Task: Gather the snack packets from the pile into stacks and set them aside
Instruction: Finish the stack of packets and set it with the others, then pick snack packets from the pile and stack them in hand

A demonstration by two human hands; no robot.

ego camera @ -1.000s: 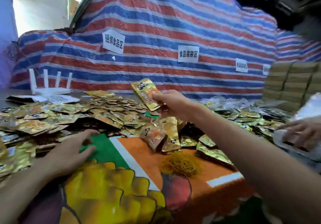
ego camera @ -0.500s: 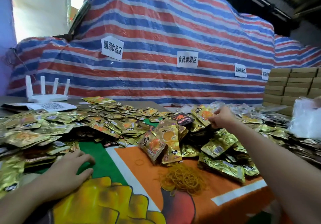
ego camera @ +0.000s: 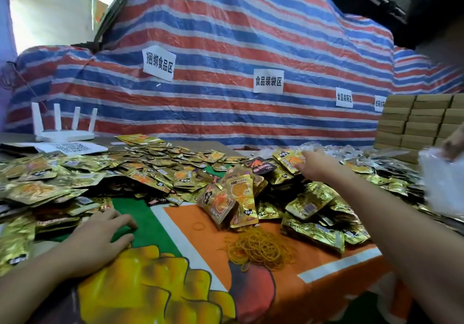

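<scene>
Many gold snack packets (ego camera: pixel 150 173), too many to be counted, are spread in one pile over the printed tablecloth (ego camera: pixel 288 286). Two hands are seen. The left hand (ego camera: pixel 100 240) is laid flat and relaxed on the cloth beside the pile, with nothing held. The right hand (ego camera: pixel 312 166) is stretched onto one packet (ego camera: pixel 288 159) at the far side; whether this is gripped cannot be told. One heap of rubber bands (ego camera: pixel 258 248) lies near the pile. Four paper labels (ego camera: pixel 268 81) are fixed on the striped tarp (ego camera: pixel 226 34).
</scene>
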